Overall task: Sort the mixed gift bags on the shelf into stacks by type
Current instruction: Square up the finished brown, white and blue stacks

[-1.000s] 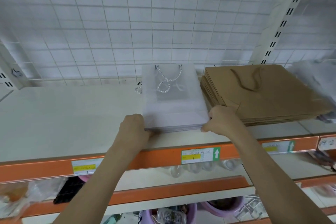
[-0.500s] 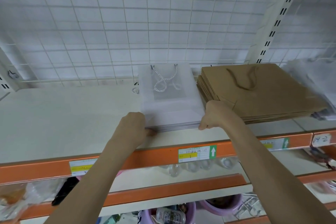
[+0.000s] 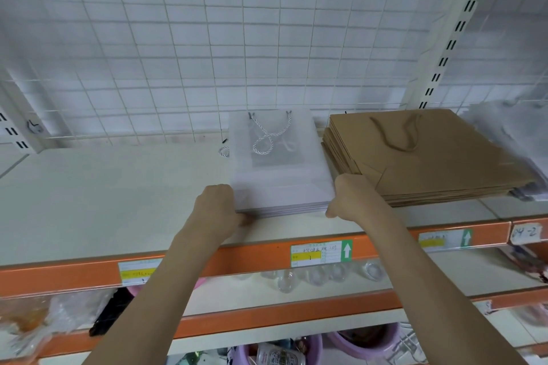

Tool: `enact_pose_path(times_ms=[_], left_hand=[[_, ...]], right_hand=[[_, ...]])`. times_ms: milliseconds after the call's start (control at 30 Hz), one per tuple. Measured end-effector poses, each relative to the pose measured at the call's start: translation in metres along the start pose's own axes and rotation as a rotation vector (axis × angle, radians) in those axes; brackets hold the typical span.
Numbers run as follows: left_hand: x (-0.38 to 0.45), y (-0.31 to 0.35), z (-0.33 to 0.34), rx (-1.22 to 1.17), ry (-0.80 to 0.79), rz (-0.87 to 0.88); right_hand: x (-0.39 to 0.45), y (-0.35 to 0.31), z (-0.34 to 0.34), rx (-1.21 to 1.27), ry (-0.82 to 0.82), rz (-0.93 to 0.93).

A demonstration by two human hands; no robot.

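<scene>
Where the shelf [image 3: 118, 201] meets its orange front edge, the near corners of a flat stack of frosted white gift bags [image 3: 281, 175] are gripped from both sides, the left hand [image 3: 215, 210] with curled fingers at the near left corner and the right hand [image 3: 353, 198] likewise at the near right corner, its thumb at the stack's front edge. The stack lies near the middle of the shelf with its long axis running from front edge to back, and the twisted white-and-grey cord handles [image 3: 268, 136] point toward the wire grid [image 3: 207, 38] at the back. Just beside it on the right, apparently not touching, a stack of brown paper bags [image 3: 430, 157] lies flat, its cord handle likewise turned to the back edge.
</scene>
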State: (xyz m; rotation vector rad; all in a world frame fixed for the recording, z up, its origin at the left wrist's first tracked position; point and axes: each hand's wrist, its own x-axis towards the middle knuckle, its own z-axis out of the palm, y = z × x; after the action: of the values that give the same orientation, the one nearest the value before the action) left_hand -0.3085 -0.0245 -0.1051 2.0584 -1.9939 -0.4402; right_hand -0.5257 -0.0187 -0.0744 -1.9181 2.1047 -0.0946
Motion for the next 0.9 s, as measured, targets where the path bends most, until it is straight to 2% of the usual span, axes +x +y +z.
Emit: enact_pose_path(times_ms=[133,233,333,433,500,600,733,900], left_hand=[[-0.01,0.007,-0.014,0.074,-0.039,-0.023],[-0.017,0.022,-0.037,0.232,-0.063,-0.02],[-0.021,0.039,-0.047,0.291,-0.008,-0.01],[-0.028,0.072,-0.039,0.21,0.089,0.053],[-0.034,0.106,-0.027,0.102,0.182,0.127],[-0.044,0.163,0.002,-0.04,0.23,0.182],[-0.064,0.236,0.053,-0.184,0.293,0.216],[-0.079,0.308,0.092,-0.212,0.315,0.245]], right_hand=[[-0.002,0.0,-0.006,0.006,0.024,-0.016],[-0.007,0.004,-0.021,0.059,0.072,-0.066],[-0.011,0.012,-0.034,0.175,0.159,-0.161],[-0.02,0.03,-0.048,0.242,0.285,-0.261],[-0.024,0.055,-0.057,0.27,0.361,-0.28],[-0.024,0.111,-0.064,0.293,0.429,-0.296],[-0.025,0.202,-0.067,0.256,0.444,-0.295],[-0.025,0.286,-0.072,0.28,0.401,-0.326]])
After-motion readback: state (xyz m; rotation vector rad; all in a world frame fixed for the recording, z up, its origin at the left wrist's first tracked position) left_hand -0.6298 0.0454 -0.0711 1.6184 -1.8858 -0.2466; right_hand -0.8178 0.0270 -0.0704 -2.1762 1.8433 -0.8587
